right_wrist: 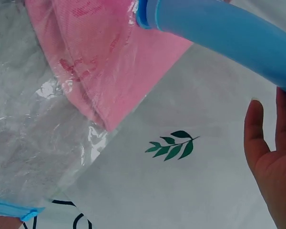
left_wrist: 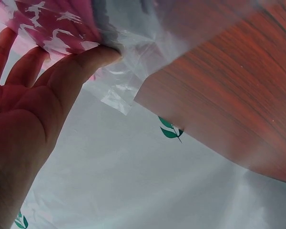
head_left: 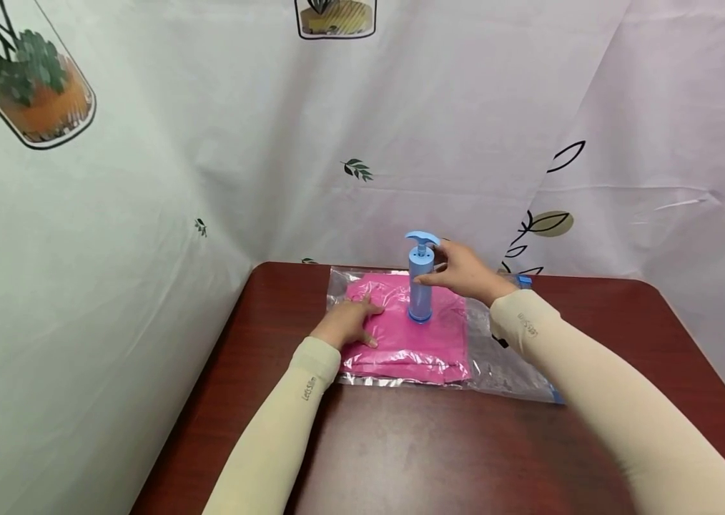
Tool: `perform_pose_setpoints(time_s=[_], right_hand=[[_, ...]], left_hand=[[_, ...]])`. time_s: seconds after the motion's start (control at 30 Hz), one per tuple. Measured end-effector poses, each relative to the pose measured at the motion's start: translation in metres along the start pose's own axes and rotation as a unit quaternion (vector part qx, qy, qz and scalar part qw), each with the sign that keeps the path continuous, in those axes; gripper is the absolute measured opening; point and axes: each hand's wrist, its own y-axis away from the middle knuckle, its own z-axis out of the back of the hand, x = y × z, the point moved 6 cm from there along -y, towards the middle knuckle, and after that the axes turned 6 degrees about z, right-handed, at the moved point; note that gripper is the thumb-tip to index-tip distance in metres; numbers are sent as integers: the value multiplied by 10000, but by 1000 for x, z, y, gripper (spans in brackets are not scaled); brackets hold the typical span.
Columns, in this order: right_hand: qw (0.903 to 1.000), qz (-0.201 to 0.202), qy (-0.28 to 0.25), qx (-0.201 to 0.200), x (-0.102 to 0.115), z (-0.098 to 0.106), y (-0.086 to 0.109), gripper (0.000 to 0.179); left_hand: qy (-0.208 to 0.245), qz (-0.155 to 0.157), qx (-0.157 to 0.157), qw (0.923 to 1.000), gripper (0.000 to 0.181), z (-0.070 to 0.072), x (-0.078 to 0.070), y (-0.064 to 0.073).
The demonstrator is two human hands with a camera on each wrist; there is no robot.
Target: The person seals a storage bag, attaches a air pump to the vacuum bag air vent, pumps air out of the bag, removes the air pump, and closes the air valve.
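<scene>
A clear plastic vacuum bag (head_left: 507, 368) lies flat on the table with folded pink cloth (head_left: 423, 347) inside. My right hand (head_left: 462, 270) grips the upper barrel of a blue hand pump (head_left: 420, 290) from the right. The pump stands upright on the bag, its base over the cloth and its T-shaped handle a little above the barrel top. Fingers spread, my left hand (head_left: 348, 323) rests on the left part of the bag. In the left wrist view its fingertips (left_wrist: 112, 55) touch the shiny plastic near the bag's edge.
The dark red wooden table (head_left: 440, 443) has rounded far corners. A blue zip strip (right_wrist: 12, 209) runs along the bag's right end. White curtain-like sheets (head_left: 259, 143) with printed plants hang close behind the table and along its left side.
</scene>
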Motion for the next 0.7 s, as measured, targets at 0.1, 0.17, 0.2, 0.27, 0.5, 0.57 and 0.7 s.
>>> perform_pose_setpoints(time_s=[0.1,0.17,0.2,0.27,0.5,0.57,0.7], right_hand=[[9999,-71,104,10,-1,0,0,69],[9997,-110,214,85,0,2,1,75],[9994,-125,294,124,0,3,2,80],[9988,-144,430,173,-1,4,3,87],[9974,-64,697,-179,-7,8,6,58],[9960,-13,816,-355,-7,8,8,50],[9931,82,993,-618,-7,6,9,46]], left_hand=[[-34,6,-50,10000,88,3,-1,5],[-30,-28,-62,10000,89,1,2,2],[-45,-33,-52,10000,89,0,4,0],[-119,-53,-25,9999,90,-4,6,-3],[13,-105,33,9999,91,-4,3,-4],[-27,-95,-2,10000,91,-1,1,-2],[43,135,92,9999,86,13,-15,17]])
